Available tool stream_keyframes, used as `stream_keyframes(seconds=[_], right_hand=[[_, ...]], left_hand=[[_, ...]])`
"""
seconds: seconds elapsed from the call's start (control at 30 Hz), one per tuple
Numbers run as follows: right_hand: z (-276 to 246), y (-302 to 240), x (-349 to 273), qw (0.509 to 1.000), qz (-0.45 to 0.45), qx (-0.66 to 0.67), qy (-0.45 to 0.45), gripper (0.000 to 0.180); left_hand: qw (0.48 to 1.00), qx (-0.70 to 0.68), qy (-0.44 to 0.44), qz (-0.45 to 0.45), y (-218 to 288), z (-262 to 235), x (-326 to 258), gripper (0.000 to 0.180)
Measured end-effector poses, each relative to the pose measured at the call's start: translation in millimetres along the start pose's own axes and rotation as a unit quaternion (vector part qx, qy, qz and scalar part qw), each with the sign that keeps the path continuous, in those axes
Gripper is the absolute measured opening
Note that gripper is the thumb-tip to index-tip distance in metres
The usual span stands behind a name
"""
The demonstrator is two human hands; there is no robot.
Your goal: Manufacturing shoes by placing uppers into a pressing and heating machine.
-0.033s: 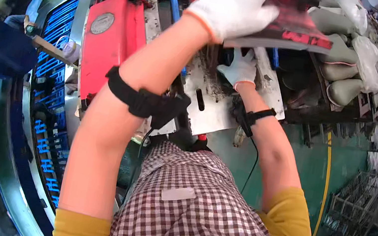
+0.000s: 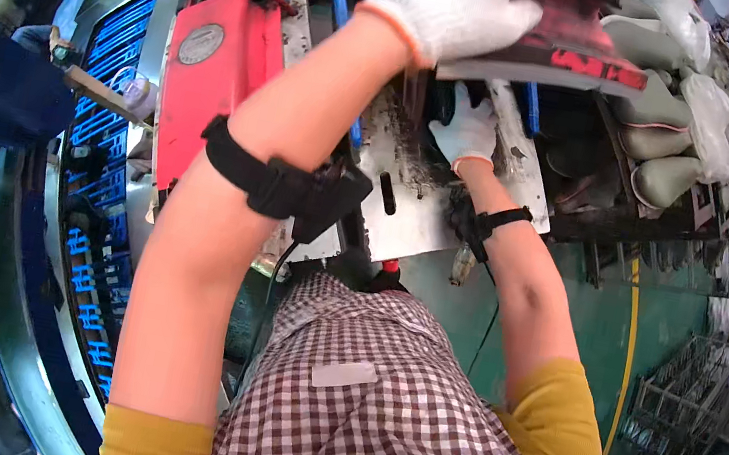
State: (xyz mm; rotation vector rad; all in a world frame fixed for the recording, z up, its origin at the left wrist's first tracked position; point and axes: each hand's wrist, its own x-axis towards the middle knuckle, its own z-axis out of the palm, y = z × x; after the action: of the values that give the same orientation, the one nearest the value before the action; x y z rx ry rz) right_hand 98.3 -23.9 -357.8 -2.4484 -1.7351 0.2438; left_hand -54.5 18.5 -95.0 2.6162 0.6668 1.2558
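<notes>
My left hand (image 2: 461,11), in a white knit glove, is raised over the red-and-black machine part (image 2: 561,53) at the top. Its thumb stretches out along that part; the fingertips run out of the picture, so whether they touch anything is hidden. Lower and a little to the right, my right hand (image 2: 467,131), gloved in white too, reaches in under the red part with its fingers spread. Beside its thumb and fingers is a dark object (image 2: 442,105), too shadowed to name. Below both hands lies a worn metal plate (image 2: 405,220).
A red machine cover (image 2: 216,75) stands left of my left forearm. To the right, grey-green shoe-last-shaped pieces (image 2: 666,178) and plastic bags (image 2: 710,123) fill a rack. Blue racks (image 2: 88,276) line the far left, near another person's hand (image 2: 57,47). A wire cart (image 2: 691,392) stands lower right.
My right hand has shifted slightly, its fingers now pointing more upward beside the dark object. My left hand stays nearly in place.
</notes>
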Motion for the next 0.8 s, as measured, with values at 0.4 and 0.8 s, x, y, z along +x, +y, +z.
stream_keyframes(seconds=[0.4,0.8], right_hand=[[-71,50,-103,0.568,0.149,0.776,-0.231,0.045],[35,-41,-208,0.246,0.085,0.766,-0.588,0.103]], left_hand=[[0.859,-0.302,0.116,-0.396,-26,-72,-195,0.064],[0.717,-0.473,0.223,-0.460,45,-128,-341,0.074]])
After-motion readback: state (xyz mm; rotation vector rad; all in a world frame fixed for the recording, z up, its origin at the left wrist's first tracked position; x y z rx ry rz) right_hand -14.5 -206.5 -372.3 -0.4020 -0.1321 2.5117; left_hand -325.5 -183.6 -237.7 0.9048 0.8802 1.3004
